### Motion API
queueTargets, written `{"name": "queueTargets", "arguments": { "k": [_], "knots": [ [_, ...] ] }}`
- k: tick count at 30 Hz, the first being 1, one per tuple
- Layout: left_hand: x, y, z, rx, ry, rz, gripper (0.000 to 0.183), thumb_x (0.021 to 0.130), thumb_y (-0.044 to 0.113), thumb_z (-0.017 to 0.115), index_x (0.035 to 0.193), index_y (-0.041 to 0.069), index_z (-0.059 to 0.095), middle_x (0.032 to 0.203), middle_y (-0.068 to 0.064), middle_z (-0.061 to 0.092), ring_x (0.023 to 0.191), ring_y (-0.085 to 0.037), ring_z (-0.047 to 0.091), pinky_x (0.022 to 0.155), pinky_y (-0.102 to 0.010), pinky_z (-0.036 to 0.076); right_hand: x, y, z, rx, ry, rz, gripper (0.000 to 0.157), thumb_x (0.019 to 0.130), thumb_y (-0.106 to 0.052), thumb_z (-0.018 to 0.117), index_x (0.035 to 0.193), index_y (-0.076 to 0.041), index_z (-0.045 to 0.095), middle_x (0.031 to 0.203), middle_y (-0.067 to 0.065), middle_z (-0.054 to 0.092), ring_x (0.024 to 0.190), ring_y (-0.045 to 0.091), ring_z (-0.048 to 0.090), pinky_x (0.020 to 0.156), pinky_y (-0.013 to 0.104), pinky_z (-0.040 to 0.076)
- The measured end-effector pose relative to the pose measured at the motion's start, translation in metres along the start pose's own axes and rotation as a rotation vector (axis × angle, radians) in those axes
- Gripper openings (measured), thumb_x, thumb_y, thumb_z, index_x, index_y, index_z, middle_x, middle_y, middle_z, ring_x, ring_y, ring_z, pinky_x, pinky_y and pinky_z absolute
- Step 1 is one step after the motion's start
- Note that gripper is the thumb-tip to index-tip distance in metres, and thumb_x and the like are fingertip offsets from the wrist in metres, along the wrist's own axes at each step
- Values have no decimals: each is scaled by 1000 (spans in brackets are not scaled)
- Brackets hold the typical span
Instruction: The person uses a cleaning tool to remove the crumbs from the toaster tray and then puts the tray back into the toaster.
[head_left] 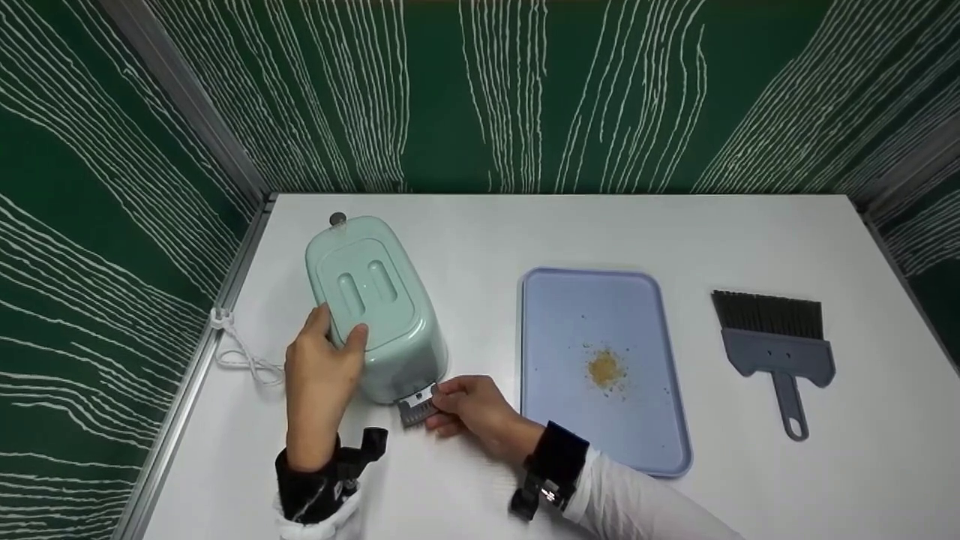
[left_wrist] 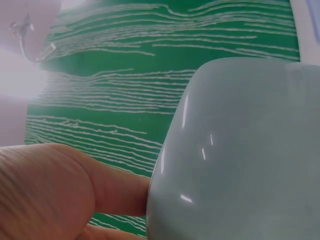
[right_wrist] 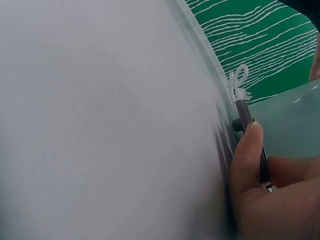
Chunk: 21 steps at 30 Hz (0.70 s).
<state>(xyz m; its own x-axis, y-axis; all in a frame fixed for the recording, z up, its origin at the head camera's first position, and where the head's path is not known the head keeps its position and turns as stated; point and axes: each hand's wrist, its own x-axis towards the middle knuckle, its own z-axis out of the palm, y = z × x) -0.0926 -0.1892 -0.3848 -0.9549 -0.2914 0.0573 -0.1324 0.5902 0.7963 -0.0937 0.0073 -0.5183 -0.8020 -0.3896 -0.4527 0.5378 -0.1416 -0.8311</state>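
Note:
A mint-green toaster (head_left: 371,300) with two slots in its lid stands at the left of the table. My left hand (head_left: 322,367) holds its near-left corner, thumb and fingers against the shell; in the left wrist view the thumb (left_wrist: 122,192) lies along the glossy side. Low at the toaster's near end, a grey crumb tray (head_left: 417,409) with a silvery edge sticks out. My right hand (head_left: 480,412) pinches the tray's right end between thumb and fingers. Seen from the right wrist, the dark tray edge (right_wrist: 244,112) runs between thumb and fingers, beside the toaster.
Right of the toaster lies a lavender tray (head_left: 555,322) with a small heap of crumbs (head_left: 604,368). A grey hand brush (head_left: 780,352) with dark bristles is farther right. The white cord (head_left: 244,356) coils at the table's left edge. Green walls stand behind and left.

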Motion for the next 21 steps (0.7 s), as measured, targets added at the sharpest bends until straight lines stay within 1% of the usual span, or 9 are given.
{"name": "queueTargets", "arguments": {
  "k": [7,13,16,21],
  "knots": [
    [-1,1,-1,3,-4,11,65,99,13,68,149,-19,40,155,-34,43,142,-46,44,115,-55,40,0,-1,0,16,16,4,27,91,12,66,116,10,56,95,19,72,69,17,73,65,30,63],
    [0,0,0,4,2,14,65,99,13,68,148,-19,41,155,-34,43,142,-46,45,115,-55,41,2,0,-1,23,-2,-11,33,86,17,62,118,14,58,99,22,73,75,19,75,69,30,64],
    [0,1,0,4,8,17,64,98,12,69,148,-18,42,154,-34,45,140,-46,47,114,-55,43,2,1,-2,27,-8,-24,33,86,19,61,119,15,58,99,22,73,78,20,75,70,30,64],
    [-1,1,-1,9,13,25,63,98,12,69,148,-17,44,151,-33,48,138,-46,50,112,-56,44,3,0,-1,32,-4,-29,31,89,18,62,119,15,58,98,21,73,79,20,75,70,30,64]
  ]
}}
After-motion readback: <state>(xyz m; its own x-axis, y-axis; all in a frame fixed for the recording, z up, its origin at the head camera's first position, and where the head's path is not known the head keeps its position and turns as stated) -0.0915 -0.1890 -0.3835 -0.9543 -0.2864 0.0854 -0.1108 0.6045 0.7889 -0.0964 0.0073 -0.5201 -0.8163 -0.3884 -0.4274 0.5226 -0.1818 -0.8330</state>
